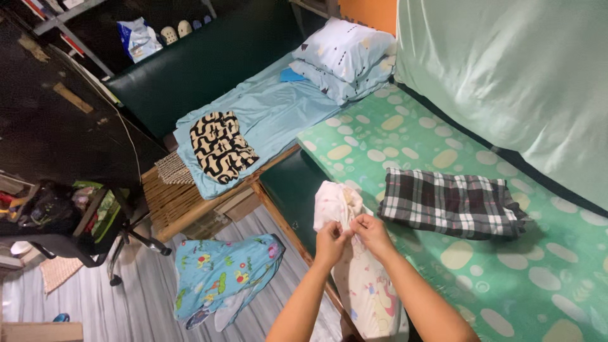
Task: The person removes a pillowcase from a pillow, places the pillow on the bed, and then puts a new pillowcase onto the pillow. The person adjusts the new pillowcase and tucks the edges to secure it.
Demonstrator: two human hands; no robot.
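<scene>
Both hands meet at the near edge of the green spotted mattress [443, 253]: the left hand [332, 242] and the right hand [372, 233] each pinch the top of a pale printed cloth [354, 266], fingers closed on its fabric, thumbs nearly touching. This cloth hangs from the grip and drapes down over the mattress's near edge, its upper part bunched just above the knuckles.

Going by size: the mattress runs from the far end to the near right corner, with a pale green sheet [506, 69] hanging along its right side. A light blue sheet [266, 120] covers the lower bed beside the mattress's left edge, and two white patterned pillows [345, 54] are stacked at its far end. A folded plaid cloth [449, 202] lies flat on the mattress, just right of the hands. A blue printed garment [221, 272] lies on the floor, left of the forearms. A black-and-cream patterned cloth [218, 145] rests folded on the blue sheet's near end.
</scene>
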